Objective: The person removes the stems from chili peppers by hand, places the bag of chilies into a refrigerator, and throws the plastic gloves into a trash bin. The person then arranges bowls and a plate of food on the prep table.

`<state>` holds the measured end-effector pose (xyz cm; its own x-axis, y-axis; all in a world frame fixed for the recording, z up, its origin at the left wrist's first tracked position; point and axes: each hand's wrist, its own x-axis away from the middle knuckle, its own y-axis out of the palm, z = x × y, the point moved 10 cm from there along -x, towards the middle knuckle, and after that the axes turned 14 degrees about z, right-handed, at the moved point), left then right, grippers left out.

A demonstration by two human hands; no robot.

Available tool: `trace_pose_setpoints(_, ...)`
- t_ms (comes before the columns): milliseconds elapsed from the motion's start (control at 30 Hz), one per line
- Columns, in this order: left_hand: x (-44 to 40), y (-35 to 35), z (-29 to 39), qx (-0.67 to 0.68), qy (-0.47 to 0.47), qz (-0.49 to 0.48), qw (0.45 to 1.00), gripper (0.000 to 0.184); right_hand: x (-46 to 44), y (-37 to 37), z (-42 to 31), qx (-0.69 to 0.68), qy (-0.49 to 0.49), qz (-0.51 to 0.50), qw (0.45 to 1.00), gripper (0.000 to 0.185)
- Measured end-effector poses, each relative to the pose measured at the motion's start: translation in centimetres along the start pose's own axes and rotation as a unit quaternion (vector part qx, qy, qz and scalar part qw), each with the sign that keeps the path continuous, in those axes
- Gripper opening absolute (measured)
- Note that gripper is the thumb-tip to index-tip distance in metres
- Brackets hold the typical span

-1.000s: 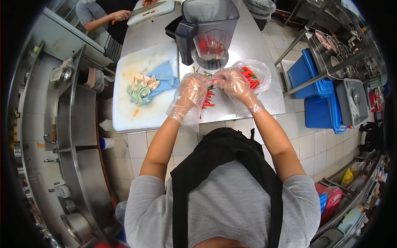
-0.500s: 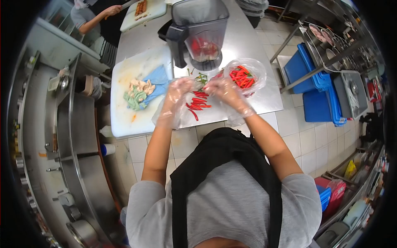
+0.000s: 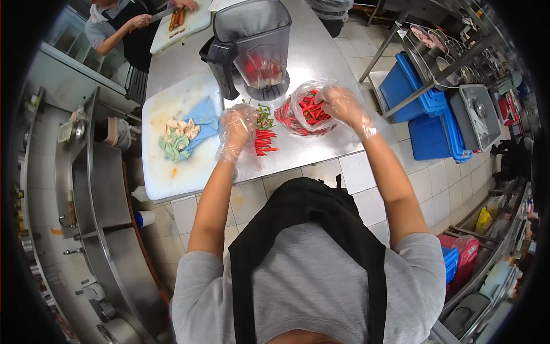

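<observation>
Both hands wear clear plastic gloves. My right hand [image 3: 342,105] is at the right side of an open plastic bag of red chilies [image 3: 312,109], its fingers bent over the chilies; what they grip is too small to make out. My left hand [image 3: 238,125] hovers by the left of the loose red chilies [image 3: 266,141], fingers curled, their contents hidden. Green stems [image 3: 264,116] lie just above those chilies. Behind them stands a blender jug [image 3: 258,51] with red pieces inside.
A white cutting board [image 3: 163,109] with crumpled cloths [image 3: 186,132] lies at the left of the steel table [image 3: 321,49]. At the back left, a person [image 3: 123,26] holds a knife over another board [image 3: 192,28]. Blue bins [image 3: 421,92] stand under the right rack.
My right hand has moved away from my left, over to the bag of chilies. The two hands were close together above the loose chilies before. The camera view has shifted.
</observation>
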<state>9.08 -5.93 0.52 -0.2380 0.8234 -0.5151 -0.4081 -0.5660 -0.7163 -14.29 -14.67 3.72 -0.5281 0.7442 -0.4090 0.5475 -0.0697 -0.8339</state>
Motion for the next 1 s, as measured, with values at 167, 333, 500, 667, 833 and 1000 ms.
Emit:
trace_pose_setpoints(167, -1.6, -2.6, 4.1, 0.034, 0.015, 0.081, 0.996, 0.021, 0.4, 3.0, 1.1, -0.022, -0.019, -0.133, 0.991, 0.016)
trace_pose_setpoints(333, -1.2, -1.9, 9.1, 0.074, 0.082, 0.086, 0.990, 0.019, 1.0, 3.1, 1.2, -0.042, -0.005, -0.177, 0.983, 0.015)
trace_pose_setpoints(500, -1.3, -0.5, 11.8, 0.117, 0.091, 0.040, 0.988, 0.024, 0.6, 1.8, 2.6, -0.133, -0.007, -0.111, 0.985, 0.014)
trace_pose_setpoints(667, -1.9, -0.6, 15.6, 0.142, 0.162, 0.008, 0.977, 0.025, -1.3, -0.9, 0.5, -0.192, 0.065, -0.081, 0.976, 0.018)
trace_pose_setpoints(833, -1.3, 0.0, 12.5, 0.219, 0.092, -0.003, 0.971, 0.028, -2.0, -3.1, -2.9, -0.254, 0.025, -0.069, 0.964, 0.018)
trace_pose_setpoints(1000, 3.8, -2.3, 5.9, 0.105, 0.154, -0.011, 0.982, 0.024, 0.7, 2.3, 2.0, -0.132, -0.003, -0.163, 0.978, 0.019)
